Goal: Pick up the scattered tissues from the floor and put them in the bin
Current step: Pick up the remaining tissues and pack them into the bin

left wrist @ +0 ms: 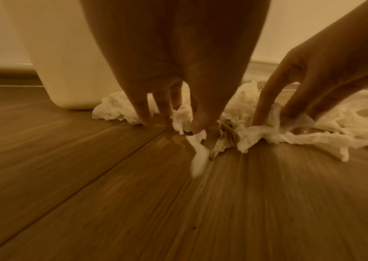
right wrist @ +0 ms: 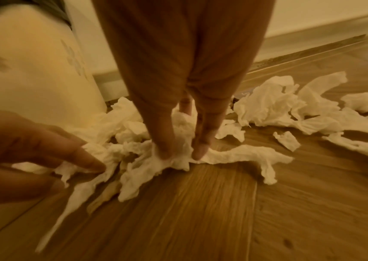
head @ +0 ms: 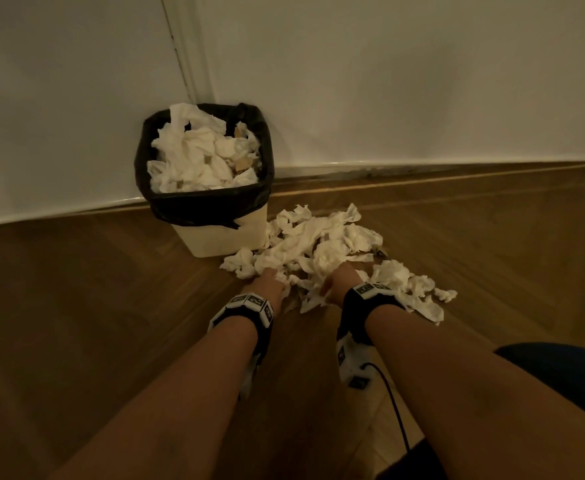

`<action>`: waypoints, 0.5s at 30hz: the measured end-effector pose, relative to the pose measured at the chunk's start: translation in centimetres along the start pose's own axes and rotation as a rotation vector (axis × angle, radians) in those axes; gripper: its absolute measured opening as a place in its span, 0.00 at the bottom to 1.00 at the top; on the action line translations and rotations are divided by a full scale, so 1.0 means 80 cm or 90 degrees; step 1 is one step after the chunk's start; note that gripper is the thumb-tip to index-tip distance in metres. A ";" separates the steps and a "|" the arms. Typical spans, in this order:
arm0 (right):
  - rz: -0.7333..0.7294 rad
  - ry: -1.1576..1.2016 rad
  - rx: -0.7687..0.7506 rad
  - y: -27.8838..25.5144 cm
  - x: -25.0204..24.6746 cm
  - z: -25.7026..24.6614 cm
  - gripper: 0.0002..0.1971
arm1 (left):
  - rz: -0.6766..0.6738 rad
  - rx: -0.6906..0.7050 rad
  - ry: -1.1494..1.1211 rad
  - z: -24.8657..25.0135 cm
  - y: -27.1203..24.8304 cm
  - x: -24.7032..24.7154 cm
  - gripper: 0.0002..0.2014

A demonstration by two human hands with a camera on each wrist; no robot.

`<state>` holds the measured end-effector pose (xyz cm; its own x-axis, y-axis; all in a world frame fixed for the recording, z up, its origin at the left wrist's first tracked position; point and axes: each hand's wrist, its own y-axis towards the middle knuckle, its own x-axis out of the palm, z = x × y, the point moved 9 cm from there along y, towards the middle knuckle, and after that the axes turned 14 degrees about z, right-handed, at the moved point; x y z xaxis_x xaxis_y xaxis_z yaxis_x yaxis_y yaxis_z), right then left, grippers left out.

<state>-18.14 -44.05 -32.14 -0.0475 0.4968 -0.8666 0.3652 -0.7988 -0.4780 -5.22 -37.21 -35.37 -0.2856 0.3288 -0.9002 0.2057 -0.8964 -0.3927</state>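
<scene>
while both hands reach down to the wooden floor point(head: 111, 306), each one has its fingers in the near edge of the tissue pile. the left hand point(head: 267, 284) points its fingers point(left wrist: 144, 113) almost straight down; the thumb and a finger pinch a small white scrap point(left wrist: 197, 159) that trails toward the camera in the left wrist view. the right hand point(head: 339, 278) sits just beside it, apart from it, and clamps a crumpled tissue point(right wrist: 178, 141) between thumb and fingers point(right wrist: 205, 141), the paper bunched up between them in the right wrist view. a bit of brownish paper point(left wrist: 223, 139) lies on the floor between the two hands. both wrists carry black bands with white marked tiles point(head: 249, 303), and a dark cable point(head: 393, 403) runs back from the right one.

the scattered tissues point(head: 322, 244) spread from the hands toward the wall, touching the near right side of the bin, with a smaller trail point(head: 408, 289) running off to the right of the right wrist.

the bin point(head: 222, 237) is cream, lined with a black bag point(head: 208, 206) folded over its rim, and stands in the corner where the two white walls point(head: 422, 81) meet. it is heaped with white tissues point(head: 197, 154) up to the rim, one rising above the far edge. something dark point(head: 561, 375) shows at the lower right edge of the head view.
</scene>
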 end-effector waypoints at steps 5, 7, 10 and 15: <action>0.102 0.132 0.061 0.006 -0.027 0.013 0.13 | 0.018 -0.074 -0.050 -0.007 -0.002 -0.028 0.20; 0.153 0.233 0.137 0.010 -0.032 0.031 0.12 | 0.092 -0.092 -0.116 -0.013 0.002 -0.042 0.15; 0.161 0.419 0.267 0.006 -0.026 0.053 0.16 | 0.172 -0.117 -0.233 -0.021 -0.007 -0.050 0.14; 0.191 0.726 0.377 0.002 -0.030 0.065 0.21 | 0.204 -0.139 -0.329 -0.019 -0.006 -0.054 0.21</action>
<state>-22.83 -47.11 -30.91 0.8751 0.0472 -0.4817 -0.2493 -0.8091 -0.5321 -2.62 -37.75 -31.55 -0.5807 -0.1791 -0.7941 0.5259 -0.8272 -0.1980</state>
